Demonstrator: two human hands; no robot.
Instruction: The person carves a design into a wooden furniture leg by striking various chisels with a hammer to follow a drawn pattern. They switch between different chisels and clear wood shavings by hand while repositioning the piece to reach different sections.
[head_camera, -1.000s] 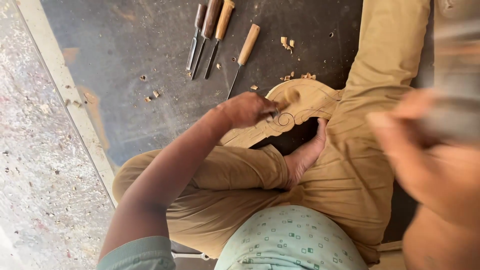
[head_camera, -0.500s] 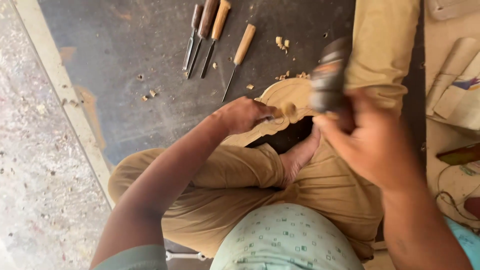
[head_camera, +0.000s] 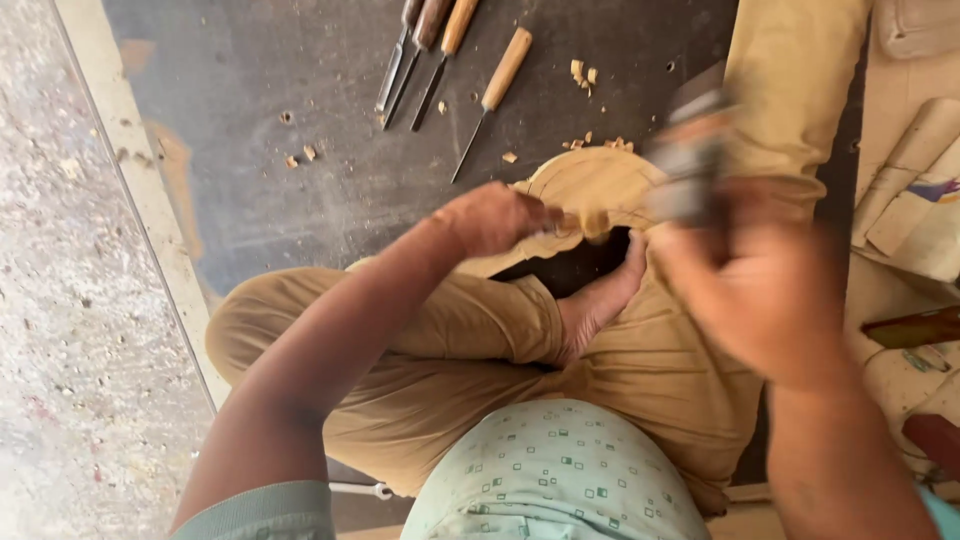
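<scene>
Here, left hand (head_camera: 495, 217) gripping chisel (head_camera: 585, 220) on carved wood (head_camera: 585, 185), right hand (head_camera: 760, 290) raising mallet (head_camera: 690, 150)

Carved panel (head_camera: 585, 185): pale bare wood, matt. Chisels (head_camera: 440, 50): wooden handles, dull metal shafts. Mat (head_camera: 300, 120): dark, matt, scuffed, w/ wood chips (head_camera: 583, 72). Trousers (head_camera: 450, 340): tan cloth. Floor (head_camera: 70, 330): rough speckled concrete.

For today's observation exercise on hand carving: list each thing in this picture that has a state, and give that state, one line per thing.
Left hand: closed around a chisel set against the carved piece.
Right hand: raised, gripping a blurred mallet.
Carved wooden piece: lying flat by the bare foot, part cut.
Four spare chisels: lying unused on the dark board.
Wood chips: scattered loose.
</scene>
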